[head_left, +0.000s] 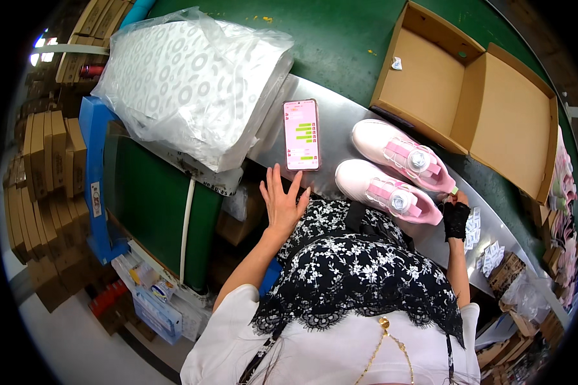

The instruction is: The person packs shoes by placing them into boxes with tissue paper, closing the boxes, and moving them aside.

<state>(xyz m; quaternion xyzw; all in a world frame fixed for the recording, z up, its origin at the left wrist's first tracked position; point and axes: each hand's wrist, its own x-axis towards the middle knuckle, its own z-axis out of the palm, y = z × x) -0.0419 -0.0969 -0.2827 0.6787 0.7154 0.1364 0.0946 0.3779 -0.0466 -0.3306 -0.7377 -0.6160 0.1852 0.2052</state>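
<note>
Fingers spread and holding nothing, my left hand (284, 204) is just below a phone (301, 136) that lies face up on the metal table edge, its screen lit with a chat. My right hand (456, 212), in a black fingerless glove, is closed at the heel of the farther pink shoe (395, 151), pinching a small green tag (454, 190). Beside that shoe, nearer to me, lies its mate, another pink shoe (382, 189). Both have pink straps and a round dial, with toes pointing left.
An open cardboard shoebox (424, 77) with a small white packet (397, 63) inside lies beyond the shoes. Patterned white paper in plastic (192, 77) is stacked at left. White packets (491, 258) lie at right. Cardboard boxes (48, 157) fill the left side.
</note>
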